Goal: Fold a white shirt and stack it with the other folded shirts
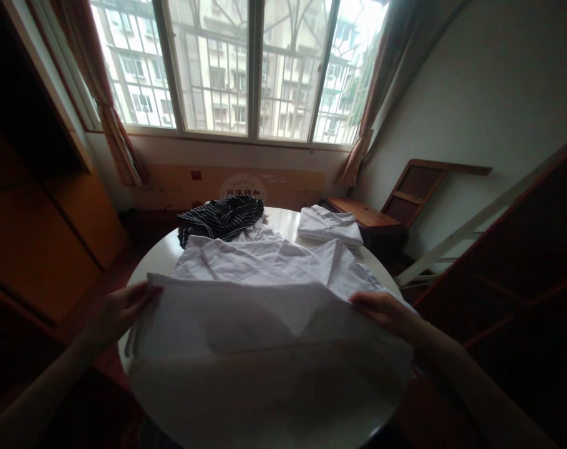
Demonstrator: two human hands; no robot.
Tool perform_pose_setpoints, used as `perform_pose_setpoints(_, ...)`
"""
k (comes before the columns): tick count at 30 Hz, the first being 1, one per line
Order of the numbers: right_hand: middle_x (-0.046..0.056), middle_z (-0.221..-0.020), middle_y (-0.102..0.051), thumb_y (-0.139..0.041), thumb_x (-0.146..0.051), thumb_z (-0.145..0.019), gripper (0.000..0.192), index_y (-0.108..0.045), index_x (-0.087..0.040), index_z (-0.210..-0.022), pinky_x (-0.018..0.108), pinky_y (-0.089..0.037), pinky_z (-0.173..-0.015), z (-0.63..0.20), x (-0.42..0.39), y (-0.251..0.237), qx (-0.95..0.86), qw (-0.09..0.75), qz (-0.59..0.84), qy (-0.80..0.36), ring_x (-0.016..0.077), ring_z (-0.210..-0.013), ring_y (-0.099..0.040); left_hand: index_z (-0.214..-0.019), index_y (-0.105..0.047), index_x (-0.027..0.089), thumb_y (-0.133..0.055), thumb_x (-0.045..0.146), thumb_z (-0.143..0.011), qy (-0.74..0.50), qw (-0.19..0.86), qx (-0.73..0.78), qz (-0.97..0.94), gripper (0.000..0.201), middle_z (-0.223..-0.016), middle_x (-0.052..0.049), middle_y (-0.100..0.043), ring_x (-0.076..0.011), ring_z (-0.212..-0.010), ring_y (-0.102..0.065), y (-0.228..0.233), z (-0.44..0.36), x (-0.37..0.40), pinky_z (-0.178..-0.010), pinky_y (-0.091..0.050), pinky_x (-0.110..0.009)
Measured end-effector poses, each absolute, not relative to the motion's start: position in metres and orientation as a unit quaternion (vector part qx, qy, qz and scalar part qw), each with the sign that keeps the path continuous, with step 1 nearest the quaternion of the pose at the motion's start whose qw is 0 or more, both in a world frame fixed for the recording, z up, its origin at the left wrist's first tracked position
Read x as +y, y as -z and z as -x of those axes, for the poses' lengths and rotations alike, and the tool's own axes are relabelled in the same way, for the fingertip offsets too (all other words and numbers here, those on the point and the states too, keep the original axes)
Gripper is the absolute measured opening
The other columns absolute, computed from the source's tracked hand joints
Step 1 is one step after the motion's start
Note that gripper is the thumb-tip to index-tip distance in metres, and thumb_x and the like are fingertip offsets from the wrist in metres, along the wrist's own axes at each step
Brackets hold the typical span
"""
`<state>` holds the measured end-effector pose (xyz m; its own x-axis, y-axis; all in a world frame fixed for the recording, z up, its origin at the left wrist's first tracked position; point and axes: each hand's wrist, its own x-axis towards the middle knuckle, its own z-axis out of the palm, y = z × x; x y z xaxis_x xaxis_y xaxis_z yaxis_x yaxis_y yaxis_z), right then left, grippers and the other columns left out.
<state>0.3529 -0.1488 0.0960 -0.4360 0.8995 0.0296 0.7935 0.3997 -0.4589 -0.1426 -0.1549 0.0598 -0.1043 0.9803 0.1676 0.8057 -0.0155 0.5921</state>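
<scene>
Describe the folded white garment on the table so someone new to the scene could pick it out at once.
Start at the round white table under the big window and go to its far right edge. The folded white garment lies there as a neat flat stack, unlike the rumpled striped dark garment on the far left.

Single head-worn view, aimed forward and down over round table [283,219], window [246,68] faced beyond; tabletop seen close.

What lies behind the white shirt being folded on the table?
Behind the white shirt lie a dark striped garment and a folded white stack. The round table under the shirt is mostly covered.
</scene>
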Motion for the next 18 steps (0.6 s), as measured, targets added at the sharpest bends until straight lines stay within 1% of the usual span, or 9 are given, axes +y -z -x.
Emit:
perform_pose_setpoints(2,0.003,-0.075,-0.065,-0.04,-0.036,-0.083,0.029,-0.061,-0.017,-0.079,0.026,-0.045,-0.064,-0.351,-0.133,-0.088,-0.824,0.119,0.52,-0.191,0.0168,-0.07,-0.059,-0.09,-0.062,0.017,-0.041,0.058,-0.073,-0.277,0.183,0.687,-0.646,0.05,-0.088,-0.006,-0.068,-0.0232,-0.08,-0.061,-0.06,0.132,-0.121,-0.065,-0.046,-0.028)
perform_pose_setpoints(5,0.003,-0.072,-0.064,-0.044,-0.04,-0.081,0.03,-0.061,-0.017,-0.077,0.027,-0.045,-0.062,-0.355,-0.12,-0.072,-0.815,0.099,0.54,-0.183,0.0167,-0.066,-0.058,-0.084,-0.062,0.016,-0.045,0.061,-0.066,-0.264,0.226,0.678,-0.647,0.051,-0.079,-0.005,-0.068,-0.023,-0.077,-0.061,-0.049,0.129,-0.101,-0.065,-0.045,-0.028)
perform_pose_setpoints(7,0.004,-0.072,-0.064,-0.044,-0.044,-0.08,0.032,-0.061,-0.017,-0.076,0.028,-0.045,-0.062,-0.363,-0.119,-0.063,-0.807,0.108,0.552,-0.179,0.017,-0.066,-0.058,-0.088,-0.06,0.015,-0.046,0.064,-0.064,-0.278,0.256,0.672,-0.637,0.056,-0.077,-0.005,-0.068,-0.0224,-0.077,-0.061,-0.04,0.135,-0.101,-0.064,-0.045,-0.026)
perform_pose_setpoints(9,0.004,-0.073,-0.064,-0.041,-0.046,-0.081,0.035,-0.061,-0.017,-0.074,0.029,-0.045,-0.063,-0.375,-0.122,-0.058,-0.794,0.122,0.57,-0.173,0.0181,-0.066,-0.058,-0.096,-0.056,0.014,-0.046,0.065,-0.063,-0.283,0.28,0.671,-0.625,0.062,-0.078,-0.005,-0.068,-0.0219,-0.077,-0.061,-0.035,0.143,-0.109,-0.063,-0.045,-0.026)
perform_pose_setpoints(12,0.005,-0.075,-0.066,-0.035,-0.048,-0.082,0.042,-0.06,-0.018,-0.071,0.031,-0.046,-0.065,-0.399,-0.129,-0.057,-0.752,0.146,0.619,-0.173,0.0207,-0.068,-0.059,-0.106,-0.051,0.013,-0.047,0.063,-0.064,-0.255,0.294,0.675,-0.626,0.065,-0.077,-0.005,-0.067,-0.0215,-0.077,-0.062,-0.035,0.149,-0.126,-0.066,-0.045,-0.026)
perform_pose_setpoints(15,0.006,-0.074,-0.067,-0.033,-0.053,-0.081,0.047,-0.061,-0.017,-0.07,0.031,-0.046,-0.065,-0.423,-0.138,-0.058,-0.703,0.167,0.665,-0.189,0.0226,-0.07,-0.061,-0.114,-0.045,0.014,-0.047,0.059,-0.067,-0.24,0.279,0.693,-0.62,0.065,-0.077,-0.004,-0.067,-0.0231,-0.078,-0.062,-0.035,0.145,-0.144,-0.068,-0.046,-0.029)
perform_pose_setpoints(18,0.005,-0.08,-0.068,-0.04,-0.053,-0.078,0.044,-0.064,-0.017,-0.077,0.03,-0.046,-0.069,-0.436,-0.146,-0.059,-0.689,0.172,0.674,-0.203,0.0235,-0.076,-0.062,-0.118,-0.043,0.017,-0.048,0.053,-0.068,-0.26,0.234,0.722,-0.596,0.062,-0.089,-0.007,-0.065,-0.025,-0.089,-0.061,-0.027,0.136,-0.156,-0.074,-0.046,-0.031)
